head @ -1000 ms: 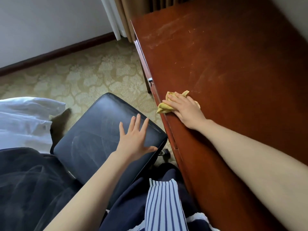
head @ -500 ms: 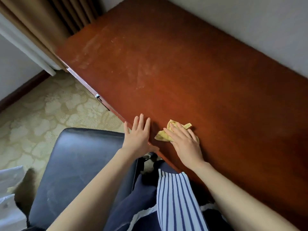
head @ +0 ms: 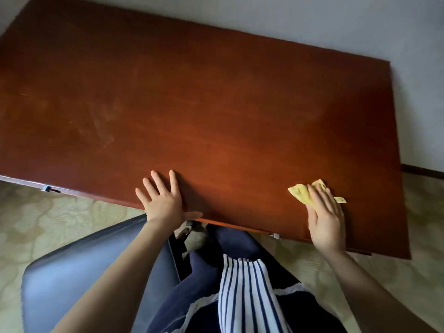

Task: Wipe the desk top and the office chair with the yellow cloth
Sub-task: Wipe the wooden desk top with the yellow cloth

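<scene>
The right hand [head: 324,219] has slid the yellow cloth [head: 303,193] along the front edge of the desk [head: 216,104]. Now it presses the cloth flat, with straight fingers, near the front right corner. The left hand [head: 163,200] has left the office chair [head: 84,272] and rests open on the front edge. I think the wiping is only beginning: pale streaks remain on the left part, and the chair waits.

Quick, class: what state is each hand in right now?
Left hand: open, flat on the desk top, holding nothing.
Right hand: open, pressing the yellow cloth flat.
</scene>
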Tool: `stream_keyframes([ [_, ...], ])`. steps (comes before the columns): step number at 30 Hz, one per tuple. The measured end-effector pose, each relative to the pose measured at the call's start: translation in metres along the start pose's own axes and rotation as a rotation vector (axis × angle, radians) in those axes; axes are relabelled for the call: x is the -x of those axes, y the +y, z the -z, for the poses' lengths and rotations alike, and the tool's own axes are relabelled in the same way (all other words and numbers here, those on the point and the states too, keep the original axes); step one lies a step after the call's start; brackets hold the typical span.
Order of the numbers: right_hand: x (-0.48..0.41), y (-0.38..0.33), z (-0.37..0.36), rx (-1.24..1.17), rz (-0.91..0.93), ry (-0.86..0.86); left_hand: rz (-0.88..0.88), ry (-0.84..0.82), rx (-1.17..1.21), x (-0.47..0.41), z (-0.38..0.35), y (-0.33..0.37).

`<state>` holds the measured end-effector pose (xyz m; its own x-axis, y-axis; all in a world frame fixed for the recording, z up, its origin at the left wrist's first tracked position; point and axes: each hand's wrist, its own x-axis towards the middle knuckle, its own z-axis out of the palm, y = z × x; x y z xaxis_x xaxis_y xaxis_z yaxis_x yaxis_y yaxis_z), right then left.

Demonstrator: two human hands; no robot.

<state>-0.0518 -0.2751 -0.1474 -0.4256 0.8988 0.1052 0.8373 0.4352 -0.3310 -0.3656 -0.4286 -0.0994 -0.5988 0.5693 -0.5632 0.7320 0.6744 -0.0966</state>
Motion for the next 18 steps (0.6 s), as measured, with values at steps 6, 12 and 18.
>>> stream_keyframes([
  [6, -0.017, -0.004, 0.002, 0.025, -0.422, 0.095, 0.004, -0.007, -0.008, -0.001, -0.001, 0.003],
  [12, -0.058, -0.074, -0.019, 0.023, -0.344, -0.028, 0.010, -0.038, -0.030, 0.002, 0.002, 0.003],
  [18, -0.083, -0.150, -0.036, 0.054, 0.169, -0.397, -0.013, -0.074, -0.023, 0.001, 0.015, -0.005],
])
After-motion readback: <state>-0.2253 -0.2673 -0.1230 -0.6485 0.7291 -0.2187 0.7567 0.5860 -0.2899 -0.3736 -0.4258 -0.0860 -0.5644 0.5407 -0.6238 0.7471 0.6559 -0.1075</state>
